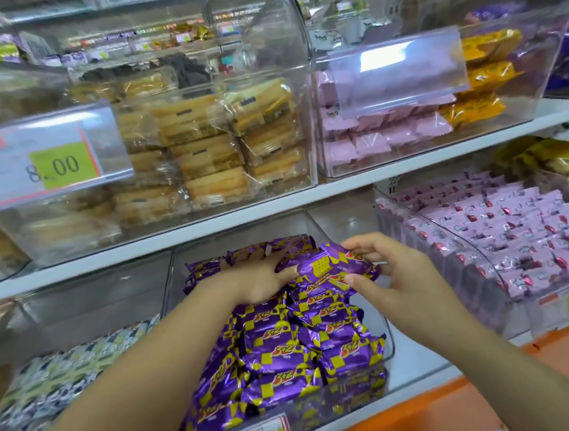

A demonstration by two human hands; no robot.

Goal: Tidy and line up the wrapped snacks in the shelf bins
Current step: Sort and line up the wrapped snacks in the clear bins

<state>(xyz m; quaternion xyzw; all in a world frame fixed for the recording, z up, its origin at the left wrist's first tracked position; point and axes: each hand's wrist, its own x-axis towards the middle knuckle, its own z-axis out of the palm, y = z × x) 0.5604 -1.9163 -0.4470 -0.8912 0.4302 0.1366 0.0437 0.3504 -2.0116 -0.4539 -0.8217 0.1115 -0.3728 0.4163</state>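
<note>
A clear plastic bin (383, 323) on the lower shelf holds several purple and yellow wrapped snacks (281, 349) lying in rough rows. My right hand (387, 271) pinches one purple snack pack (335, 266) by its right end, lifted a little above the pile. My left hand (264, 279) reaches deep into the bin, fingers pushed in among the packs at the back, under the raised pack. Its fingertips are hidden by wrappers.
Right of it a bin of pink wrapped snacks (518, 226) stands in neat rows. A bin of black and white packs (56, 376) sits to the left. The upper shelf carries bins of wafer packs (208, 146) and pink and orange packs (406, 125). An orange shelf edge (497, 379) runs below.
</note>
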